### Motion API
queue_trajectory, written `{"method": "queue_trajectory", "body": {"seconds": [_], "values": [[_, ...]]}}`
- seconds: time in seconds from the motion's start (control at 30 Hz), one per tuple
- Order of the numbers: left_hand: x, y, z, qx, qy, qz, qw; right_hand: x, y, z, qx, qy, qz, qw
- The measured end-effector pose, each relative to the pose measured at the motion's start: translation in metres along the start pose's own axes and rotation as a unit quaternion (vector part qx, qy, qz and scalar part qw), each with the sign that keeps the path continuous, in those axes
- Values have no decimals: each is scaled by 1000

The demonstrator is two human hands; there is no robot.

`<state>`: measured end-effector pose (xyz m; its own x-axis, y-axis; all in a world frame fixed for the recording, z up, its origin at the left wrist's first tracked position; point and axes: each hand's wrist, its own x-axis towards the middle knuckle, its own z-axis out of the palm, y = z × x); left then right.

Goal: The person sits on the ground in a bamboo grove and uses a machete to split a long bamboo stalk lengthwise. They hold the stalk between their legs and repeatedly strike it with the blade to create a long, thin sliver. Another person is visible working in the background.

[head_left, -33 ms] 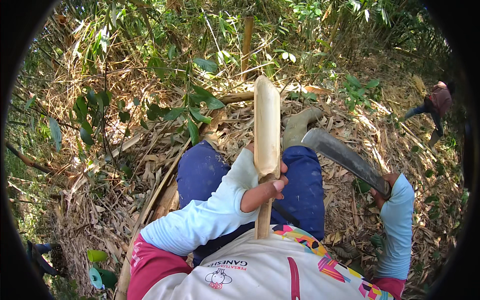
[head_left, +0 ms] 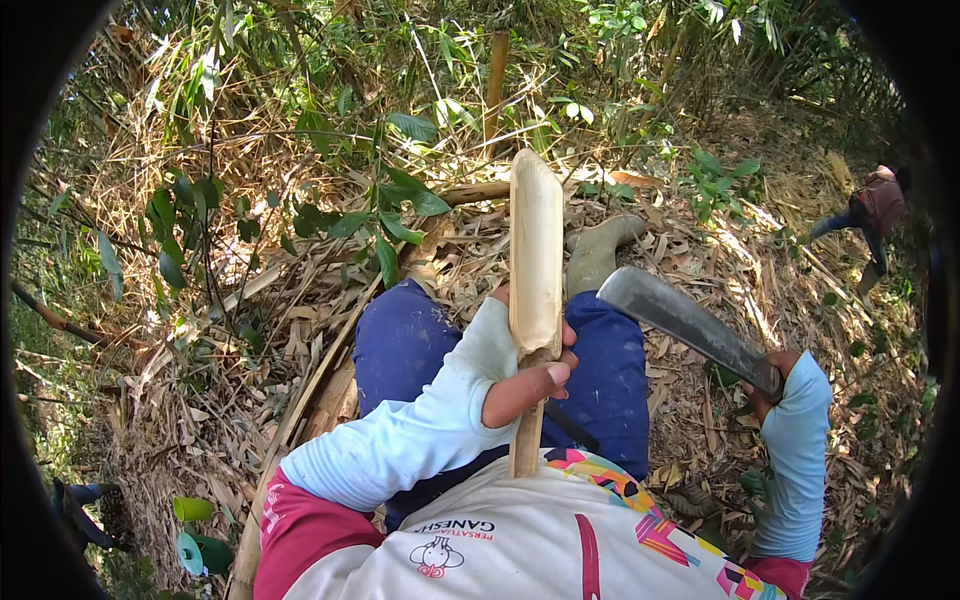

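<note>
My left hand [head_left: 527,388] is closed round the narrow neck of a bamboo scoop [head_left: 536,250], thumb across the front. The scoop stands upright before my body, its long hollow pale half facing me and its thin handle [head_left: 525,445] reaching down to my shirt. To the right, my right hand [head_left: 772,382] grips a machete [head_left: 690,318]. Its dark, broad blade slants up and left, the blunt tip near my right knee and apart from the scoop. Pale blue sleeves cover both forearms and part of the hands.
Dry leaves and bamboo litter cover the ground. A long bamboo pole [head_left: 300,405] lies along my left side. A green container [head_left: 204,555] and a yellow-green cup [head_left: 193,509] stand at lower left. Leafy shrubs [head_left: 385,215] grow ahead. Another person [head_left: 872,215] is at far right.
The machete blade has dipped slightly, its tip moving a little down and left. The bamboo scoop and my left hand hold almost the same place.
</note>
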<state>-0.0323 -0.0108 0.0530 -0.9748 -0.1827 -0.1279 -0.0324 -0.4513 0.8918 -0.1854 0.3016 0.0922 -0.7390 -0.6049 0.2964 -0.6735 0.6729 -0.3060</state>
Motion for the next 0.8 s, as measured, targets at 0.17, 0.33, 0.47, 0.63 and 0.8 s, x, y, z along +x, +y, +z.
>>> {"method": "queue_trajectory", "body": {"seconds": [0.17, 0.33, 0.47, 0.63, 0.8], "values": [[-6, -3, -5, 40, 0, 35, 999, 6, -15, -19, -96, -55, -22, 994], [-8, -5, -7, 100, 1, 73, 992, 21, -38, -26, -169, -26, -84, 982], [-10, -13, -12, 142, -14, 108, 984, 32, -53, -36, -234, -24, -140, 962], [-11, -13, -7, 141, -12, 89, 986, 34, -53, -46, -240, -44, -145, 959], [-10, -17, -6, 93, -39, 98, 990, 38, -60, -50, -239, -61, -140, 959]]}}
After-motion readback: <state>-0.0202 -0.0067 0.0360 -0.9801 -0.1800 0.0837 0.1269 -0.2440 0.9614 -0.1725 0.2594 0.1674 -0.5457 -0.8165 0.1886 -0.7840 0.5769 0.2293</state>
